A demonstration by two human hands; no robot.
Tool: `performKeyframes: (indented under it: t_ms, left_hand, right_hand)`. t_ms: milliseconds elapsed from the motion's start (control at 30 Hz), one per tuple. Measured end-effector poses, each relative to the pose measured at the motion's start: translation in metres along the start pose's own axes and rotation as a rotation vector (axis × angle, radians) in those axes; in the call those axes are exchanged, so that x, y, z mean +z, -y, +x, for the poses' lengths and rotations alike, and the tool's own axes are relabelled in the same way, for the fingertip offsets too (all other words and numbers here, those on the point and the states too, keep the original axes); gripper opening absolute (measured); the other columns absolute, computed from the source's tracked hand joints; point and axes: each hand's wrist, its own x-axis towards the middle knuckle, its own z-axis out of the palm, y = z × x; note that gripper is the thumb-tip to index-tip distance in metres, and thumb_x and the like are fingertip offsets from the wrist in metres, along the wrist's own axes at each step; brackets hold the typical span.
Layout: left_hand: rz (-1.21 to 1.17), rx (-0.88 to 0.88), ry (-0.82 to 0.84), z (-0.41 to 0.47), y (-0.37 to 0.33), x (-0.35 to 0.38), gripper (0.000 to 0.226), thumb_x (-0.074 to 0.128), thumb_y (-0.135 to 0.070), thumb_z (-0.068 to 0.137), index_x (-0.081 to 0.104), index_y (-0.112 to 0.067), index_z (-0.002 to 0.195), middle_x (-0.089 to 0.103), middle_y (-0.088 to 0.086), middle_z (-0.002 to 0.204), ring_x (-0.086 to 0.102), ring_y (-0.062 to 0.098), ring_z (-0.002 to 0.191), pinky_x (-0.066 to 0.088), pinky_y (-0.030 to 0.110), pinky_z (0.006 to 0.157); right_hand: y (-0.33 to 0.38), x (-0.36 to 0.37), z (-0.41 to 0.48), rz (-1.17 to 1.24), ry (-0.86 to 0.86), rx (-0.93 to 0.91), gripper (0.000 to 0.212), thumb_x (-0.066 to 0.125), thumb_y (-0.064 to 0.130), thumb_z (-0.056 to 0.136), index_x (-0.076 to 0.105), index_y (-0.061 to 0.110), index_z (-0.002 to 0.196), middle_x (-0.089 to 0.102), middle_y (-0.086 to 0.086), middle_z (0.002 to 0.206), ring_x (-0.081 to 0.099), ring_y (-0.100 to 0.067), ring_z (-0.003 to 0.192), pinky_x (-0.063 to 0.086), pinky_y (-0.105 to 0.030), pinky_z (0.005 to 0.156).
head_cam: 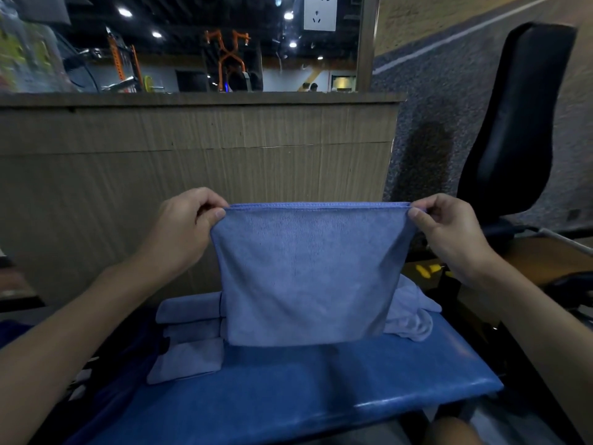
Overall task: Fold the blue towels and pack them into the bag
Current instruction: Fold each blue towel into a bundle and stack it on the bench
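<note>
The left hand (189, 226) and the right hand (449, 229) hold one blue towel (305, 277) up in the air by its two top corners. Each hand pinches a corner between thumb and curled fingers, so the stitched top hem runs taut and level between them. The towel hangs as a flat, doubled sheet, and its lower edge sits just above the blue padded bench (305, 390), over the middle of the pad. Along the bench's left edge lie the folded towels (189, 335), several light-blue bundles touching one another in a row from the far end toward the near one. At the far right corner of the bench a crumpled towel (410, 316) lies loose, partly hidden behind the held sheet. Beyond the bench stands a wooden panel (192, 155), and a black chair (519, 123) stands to the right.
</note>
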Motion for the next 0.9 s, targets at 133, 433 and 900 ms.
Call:
performKeyframes:
  t_ms: [133, 433, 900]
  left_hand:
    - [-0.017, -0.026, -0.017, -0.001, -0.003, 0.003, 0.020, 0.058, 0.001, 0.091, 0.063, -0.015, 0.101, 0.057, -0.012, 0.082, 0.054, 0.009, 0.074, 0.037, 0.005, 0.069]
    - [0.144, 0.095, 0.068, 0.002, -0.002, 0.001, 0.018, 0.051, -0.004, 0.097, 0.068, -0.007, 0.094, 0.061, -0.001, 0.086, 0.053, 0.013, 0.080, 0.030, 0.014, 0.064]
    - [-0.725, -0.584, 0.167, -0.005, -0.020, 0.005, 0.022, 0.055, -0.018, 0.099, 0.061, 0.001, 0.091, 0.066, 0.005, 0.057, 0.069, 0.018, 0.052, 0.049, 0.020, 0.039]
  right_hand:
    - [0.000, 0.001, 0.000, 0.008, -0.032, -0.016, 0.017, 0.059, 0.007, 0.094, 0.053, 0.019, 0.084, 0.057, -0.008, 0.083, 0.051, -0.012, 0.072, 0.043, -0.024, 0.062]
    - [0.006, -0.004, 0.000, -0.116, 0.052, -0.079, 0.017, 0.050, 0.009, 0.099, 0.065, 0.011, 0.092, 0.060, -0.004, 0.076, 0.053, 0.001, 0.061, 0.042, -0.015, 0.052]
    - [0.007, -0.006, -0.006, 0.123, 0.061, 0.123, 0.011, 0.049, 0.012, 0.100, 0.055, 0.006, 0.093, 0.060, -0.014, 0.069, 0.062, -0.018, 0.044, 0.046, -0.024, 0.039]
